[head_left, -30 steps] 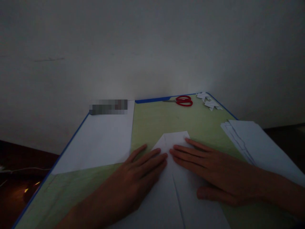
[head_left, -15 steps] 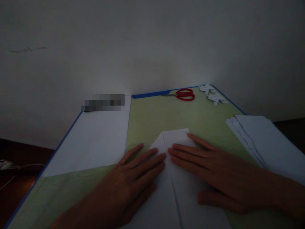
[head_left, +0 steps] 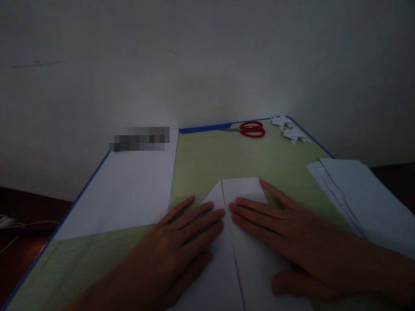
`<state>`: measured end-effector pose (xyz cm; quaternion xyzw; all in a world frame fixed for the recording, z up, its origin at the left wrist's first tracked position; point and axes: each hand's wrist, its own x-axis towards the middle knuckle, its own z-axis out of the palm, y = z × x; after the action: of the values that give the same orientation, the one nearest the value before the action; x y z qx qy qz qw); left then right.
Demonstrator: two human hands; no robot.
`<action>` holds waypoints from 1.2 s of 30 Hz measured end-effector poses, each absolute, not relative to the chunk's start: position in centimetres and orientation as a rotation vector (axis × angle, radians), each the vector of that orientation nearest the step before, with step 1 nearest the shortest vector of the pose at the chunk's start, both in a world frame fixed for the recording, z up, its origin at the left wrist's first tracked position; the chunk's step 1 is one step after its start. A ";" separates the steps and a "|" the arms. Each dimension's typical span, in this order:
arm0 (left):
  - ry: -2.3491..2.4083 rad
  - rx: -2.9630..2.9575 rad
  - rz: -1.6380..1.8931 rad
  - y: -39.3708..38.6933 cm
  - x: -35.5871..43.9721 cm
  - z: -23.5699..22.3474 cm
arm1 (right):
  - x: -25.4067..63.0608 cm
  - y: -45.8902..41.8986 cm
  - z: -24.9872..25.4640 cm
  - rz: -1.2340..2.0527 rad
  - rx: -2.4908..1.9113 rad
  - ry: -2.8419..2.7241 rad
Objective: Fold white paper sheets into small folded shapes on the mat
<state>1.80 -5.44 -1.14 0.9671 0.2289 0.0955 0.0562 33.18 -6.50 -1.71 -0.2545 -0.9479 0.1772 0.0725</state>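
A folded sheet of white paper (head_left: pixel 223 263) lies on the green table top (head_left: pixel 207 160), with a seam running down its middle and a slanted fold at its far left corner. My left hand (head_left: pixel 175 246) rests flat on the paper's left part, fingers stretched toward the seam. On the right part my right hand (head_left: pixel 288 233) lies with fingers extended, its little finger at the far right corner and its thumb out to the side. Both palms face down. The paper's near edge is cut off by the bottom of the view.
Red-handled scissors (head_left: pixel 251 129) lie at the back edge. Small folded paper pieces (head_left: pixel 293 133) sit in the back right corner. A stack of white paper (head_left: pixel 372 194) is at the right, and a large white sheet (head_left: pixel 126 194) at the left. A wall (head_left: pixel 207 60) stands behind.
The right hand has shifted slightly right and toward me along the paper. The right flap's far edge sits a little further right. My left hand has barely moved.
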 end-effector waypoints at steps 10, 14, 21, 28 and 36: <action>0.699 2.897 0.269 -5.4 1.9 -1.0 | 33.2 -6.6 -1.4 0.517 -0.757 -2.840; 0.703 2.889 0.284 -5.4 2.0 -1.0 | 33.4 -6.4 -1.6 0.511 -0.751 -2.828; 0.680 2.893 0.279 -5.1 1.9 -0.8 | 33.4 -6.6 -0.3 0.419 -0.705 -2.868; 0.672 2.992 0.345 -5.4 2.1 -0.9 | 33.0 -7.8 0.3 0.405 -0.753 -2.879; 0.632 2.970 0.375 -6.0 1.8 -1.6 | 32.8 -7.3 -1.0 0.371 -0.779 -2.869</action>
<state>1.79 -6.02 -1.59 0.9699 0.2064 0.1223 0.0409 32.84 -7.28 -1.01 -0.2593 -0.9551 0.1235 0.0730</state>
